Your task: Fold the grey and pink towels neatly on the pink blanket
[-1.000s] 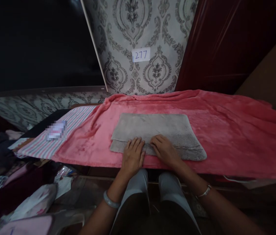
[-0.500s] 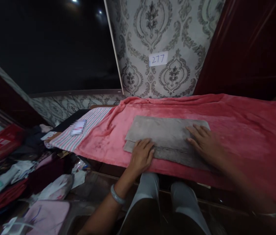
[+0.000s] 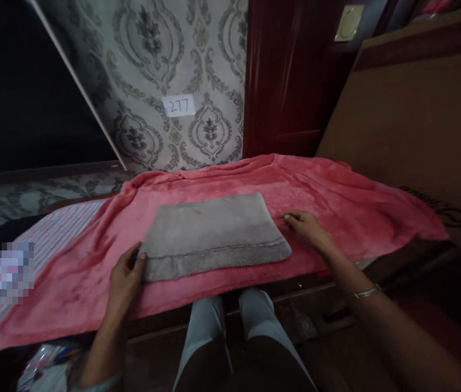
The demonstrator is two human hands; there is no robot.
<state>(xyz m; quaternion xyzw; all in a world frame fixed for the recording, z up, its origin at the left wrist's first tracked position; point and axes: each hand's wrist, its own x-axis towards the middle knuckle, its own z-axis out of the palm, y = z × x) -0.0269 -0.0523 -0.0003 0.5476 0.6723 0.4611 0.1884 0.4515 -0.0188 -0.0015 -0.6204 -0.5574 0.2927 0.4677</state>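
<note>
A grey plush cloth (image 3: 209,228) lies folded into a flat rectangle, its layered edge facing me. Under it spreads a pink plush blanket (image 3: 230,188). My left hand (image 3: 126,275) is at the cloth's left edge, thumb and fingers closed on it. Just past the right edge of the cloth, my right hand (image 3: 306,228) hovers low over or rests on the blanket, its fingertips pinched together. Whatever is between those fingertips, if anything, is too small to make out.
A striped cloth (image 3: 61,223) extends from under the blanket at the left, with a blurred-out item (image 3: 4,272) on it. Behind stand a dark screen (image 3: 30,92), patterned wallpaper with a "277" label (image 3: 179,105), and a large cardboard box (image 3: 413,125) at the right.
My view has swung right. My left hand has gone from the cloth's front edge to its left edge. My right hand has come off the cloth's top to its right side, fingers now pinched.
</note>
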